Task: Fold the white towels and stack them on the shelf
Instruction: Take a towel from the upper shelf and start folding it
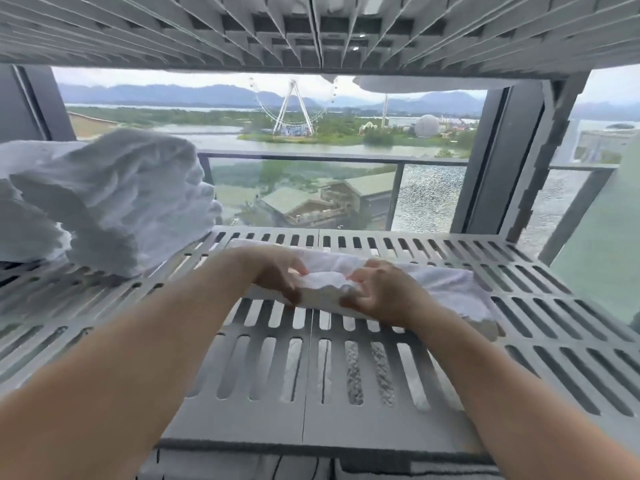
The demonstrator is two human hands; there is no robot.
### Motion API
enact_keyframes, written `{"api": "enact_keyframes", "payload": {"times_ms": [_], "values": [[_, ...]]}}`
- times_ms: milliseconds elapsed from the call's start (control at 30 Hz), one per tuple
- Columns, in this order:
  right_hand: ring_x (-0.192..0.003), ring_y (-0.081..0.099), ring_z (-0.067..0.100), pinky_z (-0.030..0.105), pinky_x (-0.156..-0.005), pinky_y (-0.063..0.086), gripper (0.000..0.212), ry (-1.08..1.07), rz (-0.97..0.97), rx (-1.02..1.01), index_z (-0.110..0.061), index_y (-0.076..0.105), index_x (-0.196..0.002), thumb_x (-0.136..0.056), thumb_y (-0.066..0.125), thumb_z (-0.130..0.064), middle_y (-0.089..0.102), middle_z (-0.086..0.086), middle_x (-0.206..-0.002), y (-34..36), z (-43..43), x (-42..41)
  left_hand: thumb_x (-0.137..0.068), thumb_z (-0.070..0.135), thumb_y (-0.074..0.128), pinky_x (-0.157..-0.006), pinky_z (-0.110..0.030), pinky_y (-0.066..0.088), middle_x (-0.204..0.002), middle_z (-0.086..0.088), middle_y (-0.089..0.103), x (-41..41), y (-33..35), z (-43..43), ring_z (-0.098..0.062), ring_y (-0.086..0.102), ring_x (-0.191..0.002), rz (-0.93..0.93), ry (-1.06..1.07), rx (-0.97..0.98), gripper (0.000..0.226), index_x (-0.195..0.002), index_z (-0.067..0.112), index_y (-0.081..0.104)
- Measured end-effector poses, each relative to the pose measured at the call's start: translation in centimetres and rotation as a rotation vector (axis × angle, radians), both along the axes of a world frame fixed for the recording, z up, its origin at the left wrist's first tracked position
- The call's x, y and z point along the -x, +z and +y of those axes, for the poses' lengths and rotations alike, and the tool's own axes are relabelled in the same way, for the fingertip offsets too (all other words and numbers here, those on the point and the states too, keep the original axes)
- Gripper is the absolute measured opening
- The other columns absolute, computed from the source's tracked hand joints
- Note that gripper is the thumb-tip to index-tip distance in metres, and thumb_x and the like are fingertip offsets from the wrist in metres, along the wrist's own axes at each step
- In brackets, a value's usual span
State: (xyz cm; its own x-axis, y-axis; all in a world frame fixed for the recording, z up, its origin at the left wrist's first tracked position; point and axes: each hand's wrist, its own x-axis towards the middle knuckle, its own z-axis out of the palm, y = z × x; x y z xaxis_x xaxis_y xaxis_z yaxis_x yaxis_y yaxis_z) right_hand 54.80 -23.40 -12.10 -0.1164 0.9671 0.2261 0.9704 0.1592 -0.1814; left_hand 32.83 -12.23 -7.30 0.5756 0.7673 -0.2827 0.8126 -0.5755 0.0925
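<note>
A folded white towel (446, 284) lies flat across the middle of the grey slotted shelf (311, 372). My left hand (277, 271) grips its near left part, fingers curled down over the edge. My right hand (377, 292) grips the towel's near edge just right of centre, with the thumb low on the front. Between the two hands the cloth is bunched up. A pile of thick white towels (121, 199) sits on the same shelf at the left.
Another slotted shelf (311, 29) hangs close overhead, with white cloth (408, 83) drooping from its far side. A grey upright post (533, 161) stands at the right. Behind the shelf are a window and a balcony railing (329, 157).
</note>
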Motion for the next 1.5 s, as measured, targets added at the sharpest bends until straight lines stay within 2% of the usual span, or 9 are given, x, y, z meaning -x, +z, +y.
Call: {"api": "enact_keyframes", "payload": {"times_ms": [167, 367, 600, 700, 833, 1067, 1167, 1333, 1500], "values": [[-0.091, 0.058, 0.026, 0.038, -0.079, 0.049, 0.041, -0.01, 0.058, -0.088, -0.022, 0.048, -0.072, -0.102, 0.041, -0.049, 0.059, 0.005, -0.092, -0.2, -0.4, -0.1, -0.085, 0.056, 0.068, -0.078, -0.027, 0.043, -0.098, 0.013, 0.071, 0.9, -0.8, -1.6, -0.01, 0.062, -0.093, -0.191, 0.072, -0.024, 0.028, -0.111, 0.046, 0.07], [-0.095, 0.064, 0.035, 0.04, -0.076, 0.05, 0.041, -0.117, 0.172, -0.159, -0.014, 0.065, -0.094, -0.105, 0.038, -0.044, 0.07, 0.014, -0.096, -0.3, 0.2, -0.6, -0.096, 0.059, 0.05, -0.075, -0.029, 0.045, -0.102, 0.002, 0.067, 0.9, -1.4, -3.6, -0.017, 0.061, -0.093, -0.227, 0.108, -0.013, 0.03, -0.099, 0.035, 0.068], [-0.107, 0.061, 0.037, 0.04, -0.079, 0.044, 0.039, -0.214, 0.244, -0.12, -0.012, 0.057, -0.11, -0.102, 0.042, -0.047, 0.068, 0.019, -0.111, 0.2, 2.4, -0.7, -0.096, 0.034, 0.056, -0.102, -0.035, 0.038, -0.139, 0.005, 0.057, 0.6, -1.5, -2.4, -0.021, 0.051, -0.127, -0.136, 0.098, -0.262, 0.053, -0.146, 0.041, 0.043], [-0.116, 0.058, 0.033, 0.041, -0.093, 0.048, 0.078, -0.22, 0.205, 0.111, -0.012, 0.051, -0.129, -0.078, 0.064, -0.069, 0.064, 0.013, -0.123, 1.1, 3.3, -1.1, -0.091, 0.04, 0.065, -0.11, -0.038, 0.035, -0.154, 0.002, 0.042, 0.5, -1.6, -0.2, -0.021, 0.042, -0.138, -0.12, 0.119, -0.28, 0.068, -0.152, 0.033, 0.036], [-0.087, 0.064, 0.022, 0.034, -0.08, 0.055, 0.065, -0.294, 0.036, 0.264, -0.015, 0.067, -0.093, -0.06, 0.073, -0.071, 0.07, 0.004, -0.098, 2.2, 5.1, -1.1, -0.078, 0.052, 0.077, -0.113, -0.038, 0.033, -0.157, 0.004, 0.039, 0.0, -1.4, 3.1, -0.022, 0.039, -0.141, -0.149, 0.054, -0.229, 0.09, -0.154, 0.034, 0.031], [-0.09, 0.065, 0.026, 0.032, -0.083, 0.055, 0.069, -0.351, -0.068, 0.423, -0.009, 0.071, -0.108, -0.064, 0.082, -0.061, 0.069, 0.005, -0.1, 4.8, 8.8, -1.1, -0.069, 0.051, 0.081, -0.073, -0.033, 0.051, -0.084, 0.002, 0.067, -1.9, 0.0, 8.1, -0.024, 0.064, -0.084, -0.114, -0.047, -0.175, 0.035, -0.084, 0.023, 0.065], [-0.085, 0.066, 0.026, 0.032, -0.077, 0.056, 0.044, -0.435, -0.073, 0.245, -0.017, 0.069, -0.093, -0.071, 0.077, -0.055, 0.071, 0.006, -0.097, 5.8, 10.2, -1.1, -0.08, 0.052, 0.066, -0.077, -0.036, 0.053, -0.096, 0.001, 0.067, -2.7, 1.5, 9.7, -0.026, 0.065, -0.092, -0.143, -0.072, -0.376, 0.03, -0.095, 0.026, 0.065], [-0.076, 0.069, 0.034, 0.035, -0.06, 0.048, 0.029, -0.511, 0.069, -0.6, -0.012, 0.057, -0.109, -0.091, 0.066, -0.033, 0.07, 0.012, -0.079, 6.8, 12.1, -0.7, -0.093, 0.042, 0.059, -0.068, -0.042, 0.053, -0.104, -0.009, 0.059, -3.1, 4.1, 11.5, -0.031, 0.064, -0.091, -0.472, -0.011, -1.103, 0.033, -0.116, 0.018, 0.059], [-0.076, 0.068, 0.031, 0.034, -0.059, 0.051, 0.021, -0.43, 0.077, -0.642, -0.013, 0.056, -0.117, -0.099, 0.054, -0.023, 0.069, 0.013, -0.085, 5.1, 13.0, -1.2, -0.098, 0.04, 0.057, -0.071, -0.041, 0.059, -0.114, -0.004, 0.07, -2.0, 3.4, 12.4, -0.027, 0.07, -0.095, -0.523, -0.173, -1.022, 0.045, -0.14, 0.026, 0.054]]}}
